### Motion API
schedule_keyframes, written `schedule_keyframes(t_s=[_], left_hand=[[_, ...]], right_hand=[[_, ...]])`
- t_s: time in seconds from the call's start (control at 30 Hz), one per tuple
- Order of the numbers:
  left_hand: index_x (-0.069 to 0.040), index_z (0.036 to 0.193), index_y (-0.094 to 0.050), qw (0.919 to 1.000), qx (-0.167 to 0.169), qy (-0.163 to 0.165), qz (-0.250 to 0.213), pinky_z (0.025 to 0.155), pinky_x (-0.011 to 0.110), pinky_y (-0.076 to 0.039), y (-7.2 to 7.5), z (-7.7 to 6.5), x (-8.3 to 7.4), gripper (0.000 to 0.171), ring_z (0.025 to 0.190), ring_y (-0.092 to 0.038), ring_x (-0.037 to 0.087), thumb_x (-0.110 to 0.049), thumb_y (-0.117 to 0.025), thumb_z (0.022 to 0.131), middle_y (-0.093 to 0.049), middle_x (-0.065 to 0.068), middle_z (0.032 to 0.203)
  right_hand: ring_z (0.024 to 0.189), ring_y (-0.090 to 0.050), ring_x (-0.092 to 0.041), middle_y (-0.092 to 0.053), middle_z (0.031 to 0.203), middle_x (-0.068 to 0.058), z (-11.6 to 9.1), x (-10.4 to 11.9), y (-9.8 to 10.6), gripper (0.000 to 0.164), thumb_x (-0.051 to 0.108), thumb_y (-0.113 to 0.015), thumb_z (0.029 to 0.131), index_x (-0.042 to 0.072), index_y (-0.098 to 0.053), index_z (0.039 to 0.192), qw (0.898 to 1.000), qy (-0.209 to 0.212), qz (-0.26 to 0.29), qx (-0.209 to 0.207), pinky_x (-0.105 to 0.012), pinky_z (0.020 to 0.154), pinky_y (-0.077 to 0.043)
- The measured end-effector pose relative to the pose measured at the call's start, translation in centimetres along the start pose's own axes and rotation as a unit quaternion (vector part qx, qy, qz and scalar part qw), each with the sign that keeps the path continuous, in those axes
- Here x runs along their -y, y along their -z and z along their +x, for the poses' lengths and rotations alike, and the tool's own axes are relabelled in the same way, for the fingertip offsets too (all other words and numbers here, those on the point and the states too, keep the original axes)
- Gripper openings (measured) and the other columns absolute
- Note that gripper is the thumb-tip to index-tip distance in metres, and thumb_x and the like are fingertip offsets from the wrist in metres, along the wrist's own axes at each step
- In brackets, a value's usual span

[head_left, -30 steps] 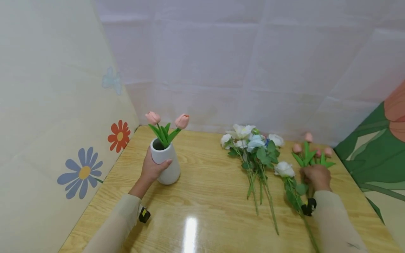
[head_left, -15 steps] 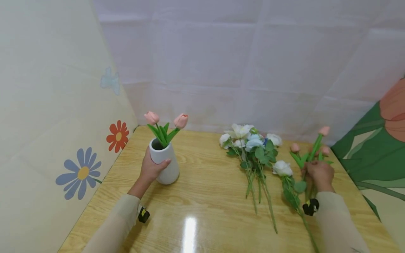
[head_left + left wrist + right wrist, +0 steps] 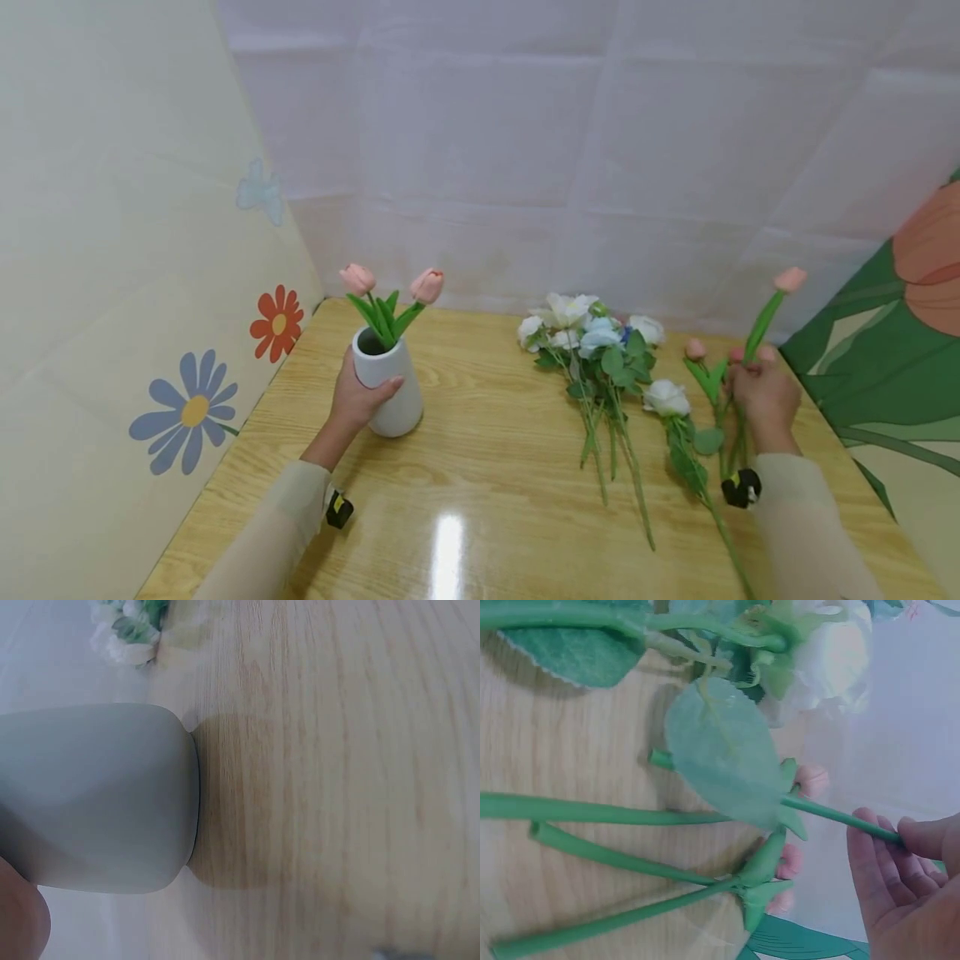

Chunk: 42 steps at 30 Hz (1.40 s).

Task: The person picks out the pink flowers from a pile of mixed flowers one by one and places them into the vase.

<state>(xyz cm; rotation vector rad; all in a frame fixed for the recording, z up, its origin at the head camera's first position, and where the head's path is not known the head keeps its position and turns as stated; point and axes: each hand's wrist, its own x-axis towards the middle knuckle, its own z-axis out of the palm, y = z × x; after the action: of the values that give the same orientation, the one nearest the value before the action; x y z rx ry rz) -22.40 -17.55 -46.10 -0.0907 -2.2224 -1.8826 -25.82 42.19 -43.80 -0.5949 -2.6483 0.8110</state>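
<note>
My left hand grips the white vase round its side; the vase stands upright on the table. Two pink tulips with green leaves stick out of its mouth. In the left wrist view the vase's base rests on the wood beside my thumb. My right hand pinches the green stem of a pink tulip, its head raised above the others. In the right wrist view thumb and fingers hold that stem. Other tulips lie under and beside this hand, partly hidden by it.
A bunch of white and blue flowers lies at the back of the wooden table. Between it and my right hand lies a white rose with a long stem. A pale cloth hangs behind, and flower-printed panels flank both sides.
My right hand has taken a tulip from the pile and lifted it up and to the right. The left hand still holds the vase in place.
</note>
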Motion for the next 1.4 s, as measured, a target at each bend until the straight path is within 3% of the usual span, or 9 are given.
schedule_keyframes(t_s=[0.2, 0.37, 0.43, 0.6, 0.7, 0.83, 0.97, 1.1, 1.4], left_hand=[[-0.003, 0.153, -0.027, 1.0000, -0.003, -0.006, 0.007, 0.105, 0.055, -0.041, 0.0, 0.1, 0.3, 0.088, 0.121, -0.050, 0.036, -0.009, -0.079, 0.083, -0.049, 0.021, 0.138], [-0.003, 0.152, -0.027, 1.0000, -0.001, -0.008, 0.003, 0.105, 0.055, -0.041, 0.0, 0.1, 0.4, 0.088, 0.120, -0.051, 0.035, -0.009, -0.079, 0.082, -0.050, 0.021, 0.137], [-0.003, 0.153, -0.027, 1.0000, 0.002, -0.007, -0.003, 0.106, 0.055, -0.041, 0.1, 0.1, 0.3, 0.088, 0.121, -0.050, 0.035, -0.009, -0.080, 0.082, -0.050, 0.021, 0.137], [-0.003, 0.153, -0.026, 0.9999, 0.003, -0.012, -0.005, 0.106, 0.055, -0.040, 0.1, 0.2, 0.3, 0.090, 0.123, -0.050, 0.037, -0.010, -0.080, 0.082, -0.049, 0.022, 0.138], [-0.003, 0.153, -0.026, 0.9999, 0.001, -0.016, -0.002, 0.105, 0.057, -0.040, 0.1, 0.2, 0.3, 0.091, 0.122, -0.050, 0.037, -0.009, -0.081, 0.081, -0.049, 0.022, 0.138], [-0.004, 0.153, -0.026, 0.9999, 0.001, -0.015, -0.002, 0.105, 0.058, -0.040, 0.1, 0.2, 0.5, 0.091, 0.121, -0.050, 0.037, -0.010, -0.081, 0.081, -0.049, 0.022, 0.137], [-0.003, 0.153, -0.027, 0.9999, -0.001, -0.014, -0.001, 0.104, 0.057, -0.041, 0.1, 0.2, 0.6, 0.090, 0.120, -0.050, 0.037, -0.009, -0.081, 0.081, -0.049, 0.022, 0.137], [-0.003, 0.153, -0.027, 0.9999, -0.001, -0.016, -0.002, 0.104, 0.056, -0.042, 0.1, 0.2, 0.5, 0.090, 0.120, -0.050, 0.036, -0.009, -0.081, 0.080, -0.049, 0.022, 0.137], [-0.004, 0.153, -0.027, 0.9999, 0.005, -0.014, -0.007, 0.104, 0.057, -0.041, 0.1, 0.1, 0.4, 0.090, 0.120, -0.050, 0.037, -0.011, -0.080, 0.080, -0.049, 0.021, 0.136]], right_hand=[[0.107, -0.055, -0.052, -0.072, 0.101, -0.024, -0.6, 0.8, 0.4, 0.035, 0.035, -0.049, 0.103, 0.001, -0.058, 0.100, 0.998, 0.017, 0.024, -0.047, -0.057, 0.098, -0.038], [0.113, -0.055, -0.047, -0.070, 0.115, -0.023, -0.8, 1.7, 1.0, 0.045, 0.037, -0.045, 0.104, 0.000, -0.067, 0.120, 0.999, 0.002, 0.035, -0.041, -0.057, 0.102, -0.039], [0.112, -0.057, -0.043, -0.075, 0.104, -0.016, -0.9, 2.3, 1.2, 0.046, 0.036, -0.046, 0.103, 0.001, -0.067, 0.126, 0.998, 0.000, 0.042, -0.045, -0.055, 0.104, -0.039], [0.070, -0.055, 0.004, -0.067, 0.082, 0.015, -1.1, 3.8, 1.6, 0.046, 0.037, -0.046, 0.103, 0.005, -0.066, 0.131, 0.996, -0.008, 0.059, -0.059, -0.029, 0.085, -0.048], [0.061, -0.040, 0.021, -0.076, 0.105, -0.005, -1.3, 4.7, 1.7, 0.049, 0.039, -0.045, 0.104, 0.006, -0.063, 0.135, 0.996, -0.007, 0.070, -0.060, -0.015, 0.070, -0.045], [0.057, -0.046, 0.022, -0.070, 0.121, -0.017, -1.7, 5.8, 2.0, 0.049, 0.038, -0.048, 0.103, 0.003, -0.062, 0.135, 0.993, -0.002, 0.103, -0.065, -0.006, 0.057, -0.042], [0.055, -0.050, 0.021, -0.073, 0.087, 0.013, -2.0, 6.8, 2.4, 0.048, 0.037, -0.052, 0.102, 0.002, -0.062, 0.134, 0.988, 0.004, 0.137, -0.069, -0.006, 0.055, -0.044], [0.056, -0.048, 0.022, -0.043, 0.065, 0.043, -2.6, 8.0, 2.7, 0.045, 0.034, -0.053, 0.102, 0.002, -0.064, 0.132, 0.986, 0.018, 0.145, -0.076, -0.005, 0.056, -0.041], [0.061, -0.057, 0.016, -0.059, 0.076, 0.027, -3.9, 10.3, 2.9, 0.042, 0.032, -0.055, 0.101, 0.002, -0.065, 0.129, 0.979, 0.018, 0.191, -0.066, -0.008, 0.058, -0.049]])
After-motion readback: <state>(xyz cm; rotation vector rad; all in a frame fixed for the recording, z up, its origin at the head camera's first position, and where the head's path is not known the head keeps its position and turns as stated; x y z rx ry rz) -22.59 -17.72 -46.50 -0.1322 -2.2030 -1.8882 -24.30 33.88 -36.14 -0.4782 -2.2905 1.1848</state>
